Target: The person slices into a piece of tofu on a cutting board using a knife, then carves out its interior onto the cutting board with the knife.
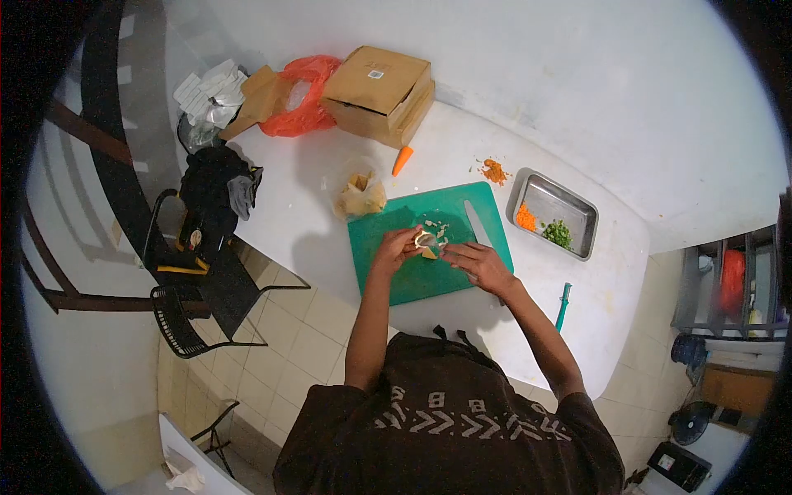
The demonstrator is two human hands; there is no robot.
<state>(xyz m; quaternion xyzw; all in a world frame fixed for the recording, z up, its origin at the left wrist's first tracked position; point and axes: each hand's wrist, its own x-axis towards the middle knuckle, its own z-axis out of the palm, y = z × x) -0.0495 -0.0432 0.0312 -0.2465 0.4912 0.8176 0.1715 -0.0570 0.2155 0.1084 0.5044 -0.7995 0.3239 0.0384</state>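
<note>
Over the green cutting board [396, 285], my left hand [399, 249] is closed around a small pale round piece [424, 239]. My right hand [478, 264] is closed at the other side of that piece, its fingers pinching something too small to make out. White bits [440, 228] and a yellowish piece lie on the board beneath. A knife [476, 223] rests on the board's right part, beyond my right hand. At the board's upper left corner sits a clear bag with yellowish pieces [363, 198].
A metal tray [590, 210] holds chopped orange and green bits. Orange peelings [494, 172], a carrot [403, 161] and a green-handled tool [563, 307] lie on the white table [610, 297]. Cardboard boxes [375, 82] and a red bag [305, 115] stand at the back; a chair [177, 326] is left.
</note>
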